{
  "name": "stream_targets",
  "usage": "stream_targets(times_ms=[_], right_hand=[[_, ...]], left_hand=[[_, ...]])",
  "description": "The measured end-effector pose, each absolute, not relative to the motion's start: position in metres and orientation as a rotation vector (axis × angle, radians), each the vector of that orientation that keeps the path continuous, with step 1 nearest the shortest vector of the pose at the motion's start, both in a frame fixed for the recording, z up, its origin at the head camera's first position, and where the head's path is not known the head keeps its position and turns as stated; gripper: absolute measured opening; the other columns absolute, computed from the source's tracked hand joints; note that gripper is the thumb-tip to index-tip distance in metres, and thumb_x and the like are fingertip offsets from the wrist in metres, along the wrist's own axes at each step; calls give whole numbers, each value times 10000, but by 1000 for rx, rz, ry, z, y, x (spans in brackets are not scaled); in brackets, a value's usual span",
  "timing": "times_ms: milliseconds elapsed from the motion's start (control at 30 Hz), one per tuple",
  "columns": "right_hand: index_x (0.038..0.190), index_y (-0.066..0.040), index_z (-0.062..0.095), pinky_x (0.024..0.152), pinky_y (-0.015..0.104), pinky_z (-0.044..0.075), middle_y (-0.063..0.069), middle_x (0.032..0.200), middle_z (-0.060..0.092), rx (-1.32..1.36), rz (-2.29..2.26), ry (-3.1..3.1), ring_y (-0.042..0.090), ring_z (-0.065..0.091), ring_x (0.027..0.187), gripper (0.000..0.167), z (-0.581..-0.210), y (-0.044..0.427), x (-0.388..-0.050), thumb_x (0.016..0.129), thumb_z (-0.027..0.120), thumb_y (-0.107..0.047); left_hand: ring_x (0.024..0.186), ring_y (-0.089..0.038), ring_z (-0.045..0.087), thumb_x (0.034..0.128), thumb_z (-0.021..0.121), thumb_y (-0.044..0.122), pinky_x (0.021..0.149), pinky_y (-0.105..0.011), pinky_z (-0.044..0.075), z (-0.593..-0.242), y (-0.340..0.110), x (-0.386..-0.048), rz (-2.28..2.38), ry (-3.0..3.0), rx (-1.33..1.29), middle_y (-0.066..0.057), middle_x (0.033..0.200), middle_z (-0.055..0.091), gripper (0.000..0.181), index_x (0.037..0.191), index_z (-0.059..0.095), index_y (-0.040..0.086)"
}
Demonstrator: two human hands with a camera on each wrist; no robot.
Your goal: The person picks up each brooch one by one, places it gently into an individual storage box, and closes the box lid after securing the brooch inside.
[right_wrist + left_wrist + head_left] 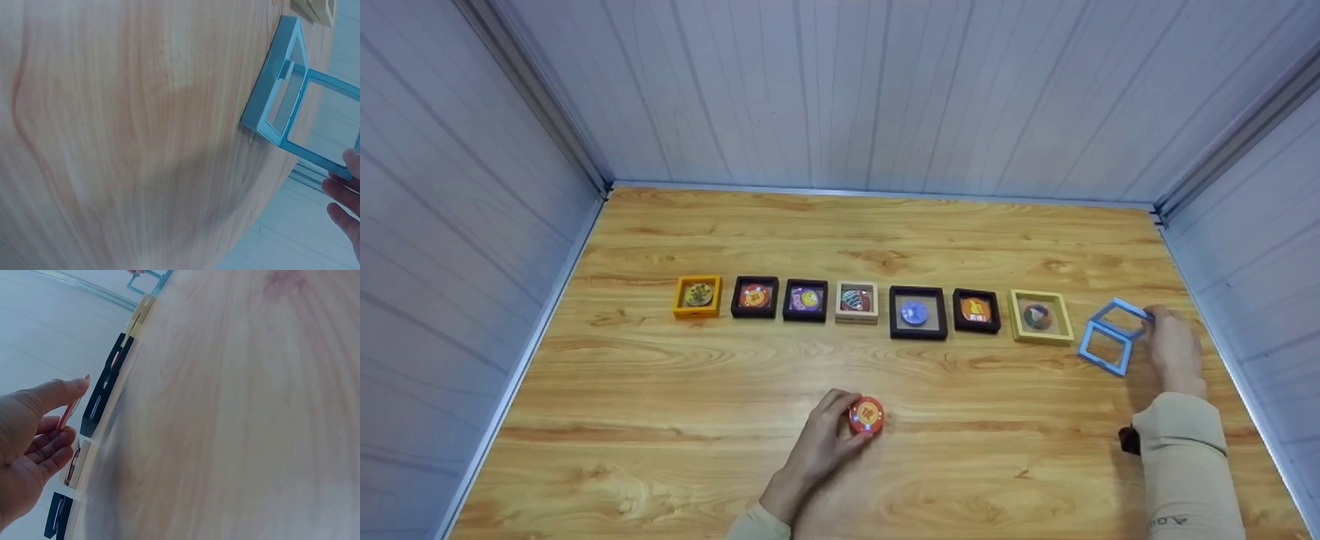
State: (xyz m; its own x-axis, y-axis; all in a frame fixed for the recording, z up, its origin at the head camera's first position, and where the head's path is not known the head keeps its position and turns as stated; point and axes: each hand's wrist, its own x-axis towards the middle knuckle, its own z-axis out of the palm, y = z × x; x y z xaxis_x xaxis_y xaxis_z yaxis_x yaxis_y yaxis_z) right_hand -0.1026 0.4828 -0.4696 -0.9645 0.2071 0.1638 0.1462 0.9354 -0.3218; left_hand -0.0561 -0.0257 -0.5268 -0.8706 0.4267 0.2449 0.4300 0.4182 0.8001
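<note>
My left hand (823, 441) pinches a red poker chip (867, 415) by its edge, with an orange-gold centre, above the front middle of the table. In the left wrist view the chip (68, 413) shows edge-on between thumb and fingers. At the far right, my right hand (1174, 346) pinches the raised half of a light blue display case (1106, 348) that is hinged open. Seen from the right wrist, the blue case (271, 84) rests with one half on the table, and the thumb and fingers (340, 194) grip the other half's corner. Nothing shows inside the case.
A row of display cases with discs inside crosses the table (735, 450): an orange case (697, 311), several black ones such as the large black case (919, 334), a cream case (856, 318) and a pale yellow case (1042, 338). Panelled walls (840, 97) enclose the back and sides.
</note>
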Motion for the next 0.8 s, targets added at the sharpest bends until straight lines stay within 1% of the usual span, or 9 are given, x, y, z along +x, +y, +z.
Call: stream_targets(times_ms=[233, 467, 800], right_hand=[[978, 167, 514, 617, 560, 410, 364, 890, 522, -175, 455, -2820, 520, 496, 759, 165, -471, 480, -96, 834, 485, 92], [1001, 172, 504, 633, 556, 406, 361, 879, 526, -175, 493, -2843, 512, 500, 765, 178, -471, 472, -83, 856, 481, 71], [948, 182, 516, 572, 550, 414, 356, 811, 537, -179, 475, -2825, 511, 511, 694, 156, -471, 458, -64, 825, 519, 86]], left_hand=[[956, -160, 523, 696, 740, 103, 843, -288, 429, -529, -26, -58, -1505, -2584, -823, -51, 1012, 523, 438, 1069, 553, -31], [957, -169, 521, 695, 740, 98, 849, -296, 422, -530, -27, -58, -1511, -2596, -814, -52, 1014, 520, 446, 1075, 550, -36], [946, -160, 523, 697, 739, 97, 835, -281, 429, -530, -26, -56, -1519, -2578, -803, -44, 1005, 523, 440, 1076, 555, -26]])
